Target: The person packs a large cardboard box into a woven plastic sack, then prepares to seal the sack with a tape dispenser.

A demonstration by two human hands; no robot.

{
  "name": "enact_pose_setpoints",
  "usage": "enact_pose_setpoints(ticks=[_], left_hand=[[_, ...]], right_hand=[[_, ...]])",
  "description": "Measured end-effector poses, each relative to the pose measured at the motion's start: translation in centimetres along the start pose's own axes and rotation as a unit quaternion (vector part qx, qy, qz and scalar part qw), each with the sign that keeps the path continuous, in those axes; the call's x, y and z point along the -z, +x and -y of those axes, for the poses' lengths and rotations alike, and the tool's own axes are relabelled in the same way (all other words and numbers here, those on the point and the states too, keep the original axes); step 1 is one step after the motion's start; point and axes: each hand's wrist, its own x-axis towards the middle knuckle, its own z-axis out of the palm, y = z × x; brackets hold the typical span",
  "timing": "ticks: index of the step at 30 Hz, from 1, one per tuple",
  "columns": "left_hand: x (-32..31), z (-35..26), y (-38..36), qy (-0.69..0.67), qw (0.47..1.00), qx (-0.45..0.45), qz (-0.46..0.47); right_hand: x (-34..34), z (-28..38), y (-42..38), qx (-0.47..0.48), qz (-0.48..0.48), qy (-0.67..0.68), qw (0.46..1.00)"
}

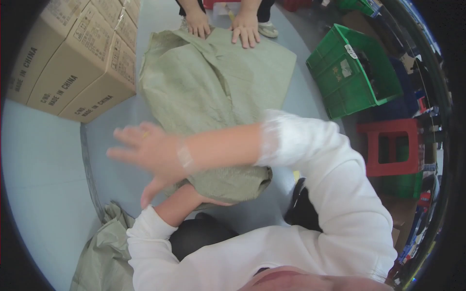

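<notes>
A grey-green woven sack lies spread and creased over the floor in front of me. My right hand is stretched across to the left above the sack's near part, blurred, with its fingers apart and nothing in them. Under that arm, my left hand reaches beneath the rolled near end of the sack; its fingers are hidden. At the far end, another person's two hands press flat on the sack.
Stacked cardboard boxes stand at the left. To the right are a green crate with dark items in it and a red stool. More grey-green sack material lies at the lower left. The other person's shoe shows behind the sack.
</notes>
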Motion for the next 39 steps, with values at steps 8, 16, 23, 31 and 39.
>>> enact_pose_setpoints(ticks=[8,16,23,31,39], left_hand=[[3.1,-2.4,4.8,0.912,-0.123,-0.388,0.051],[0.9,0.0,2.3,0.942,0.049,-0.324,0.072],[0.1,0.5,1.9,0.952,0.044,-0.294,0.070],[-1.1,1.6,1.9,0.950,0.060,-0.303,0.041],[0.8,2.3,2.5,0.871,-0.038,-0.482,-0.091]], right_hand=[[-0.8,-7.3,3.2,-0.292,0.242,-0.459,0.804],[15.3,-9.0,-13.1,-0.242,-0.392,-0.158,0.874],[11.0,-9.3,-37.5,-0.499,-0.499,0.016,0.708],[2.1,-13.9,-42.4,-0.585,-0.214,0.344,0.703],[2.1,-16.9,-43.6,-0.558,-0.234,0.380,0.700]])
